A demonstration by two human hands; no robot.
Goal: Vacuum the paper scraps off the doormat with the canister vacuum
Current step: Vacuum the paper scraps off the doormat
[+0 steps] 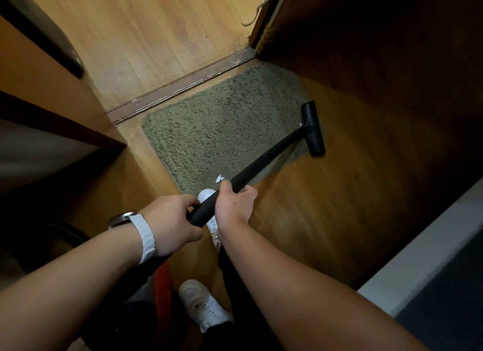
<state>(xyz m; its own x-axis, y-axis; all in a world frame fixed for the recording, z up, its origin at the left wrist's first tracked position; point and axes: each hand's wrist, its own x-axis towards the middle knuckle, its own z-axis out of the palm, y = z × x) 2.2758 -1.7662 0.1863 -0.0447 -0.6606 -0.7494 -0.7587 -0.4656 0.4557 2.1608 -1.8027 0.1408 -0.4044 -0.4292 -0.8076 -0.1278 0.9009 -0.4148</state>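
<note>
A grey-green shaggy doormat (pixel 222 125) lies on the wooden floor in front of a door threshold. The black vacuum wand (pixel 264 163) runs from my hands out to its black floor nozzle (pixel 312 128), which sits at the mat's right edge. My left hand (pixel 172 222) grips the lower end of the wand. Just ahead of it, my right hand (pixel 235 207) grips the wand too. A white paper scrap (pixel 219 178) lies on the mat's near edge, right by my right hand's fingers.
A metal threshold strip (pixel 183 86) crosses behind the mat. Wooden furniture (pixel 52 94) stands at the left, a dark wooden door (pixel 366 50) at the right. My white shoes (pixel 201 306) stand below the hands. A black hose (pixel 68 233) and a red vacuum part (pixel 163 288) sit at the lower left.
</note>
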